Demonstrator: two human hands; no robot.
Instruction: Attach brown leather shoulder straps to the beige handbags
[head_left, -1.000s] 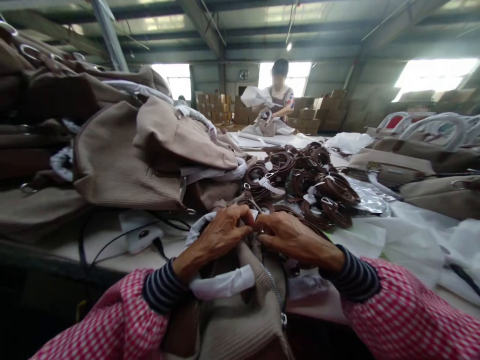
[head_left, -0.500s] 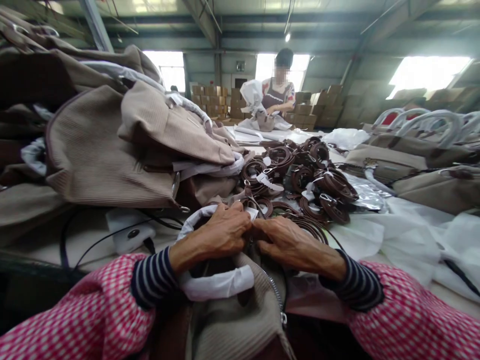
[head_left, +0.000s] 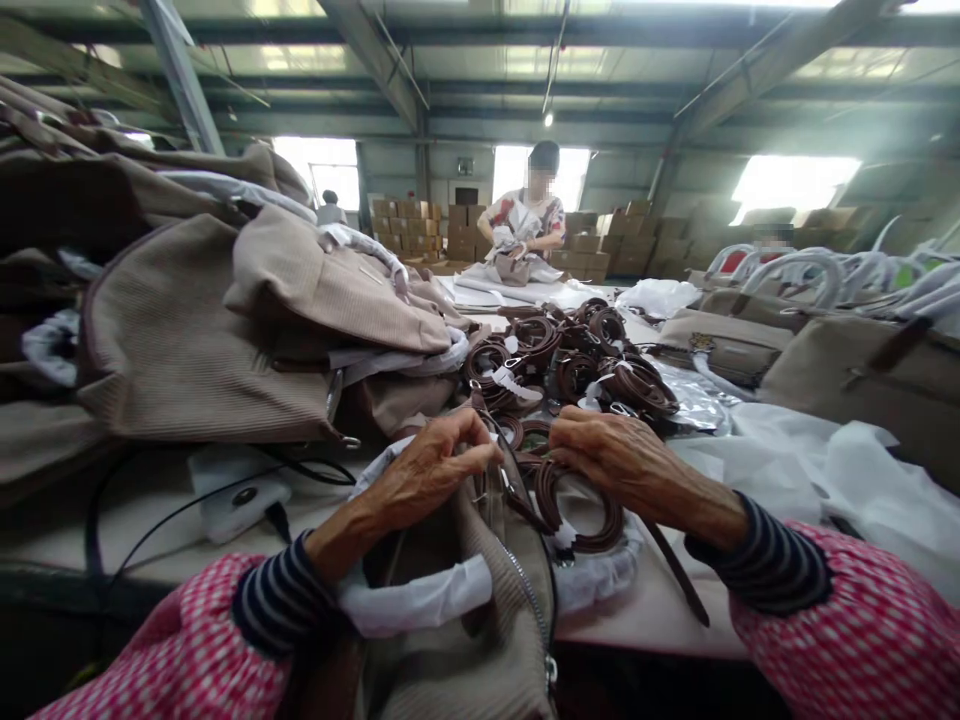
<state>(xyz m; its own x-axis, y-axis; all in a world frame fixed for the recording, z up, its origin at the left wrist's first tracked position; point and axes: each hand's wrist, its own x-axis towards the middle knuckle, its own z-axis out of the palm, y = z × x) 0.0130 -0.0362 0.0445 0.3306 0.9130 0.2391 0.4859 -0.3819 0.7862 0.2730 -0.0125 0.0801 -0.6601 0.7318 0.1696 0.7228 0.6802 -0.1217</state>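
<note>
A beige ribbed handbag [head_left: 450,655] with a brown trim and a metal zipper [head_left: 525,590] stands in front of me. Its handle [head_left: 416,597] is wrapped in white. My left hand [head_left: 427,470] is over the bag's top edge, thumb and forefinger pinched together; what is between them is too small to make out. My right hand [head_left: 626,460] has its fingers curled at the top of a coiled brown strap [head_left: 609,530], just right of the bag. A white tie shows on the coil's lower side.
Several more coiled straps [head_left: 577,375] lie heaped ahead. Beige bags [head_left: 202,340] are piled at left, above a white device [head_left: 232,495] with black cables. White wrapping sheets [head_left: 817,450] and more bags [head_left: 832,380] are at right. Across the table a person [head_left: 525,220] handles a wrapped bag.
My right hand has moved right, away from my left hand, and a coiled strap now shows beneath it. My left hand stays over the bag's top. The view has tilted up slightly.
</note>
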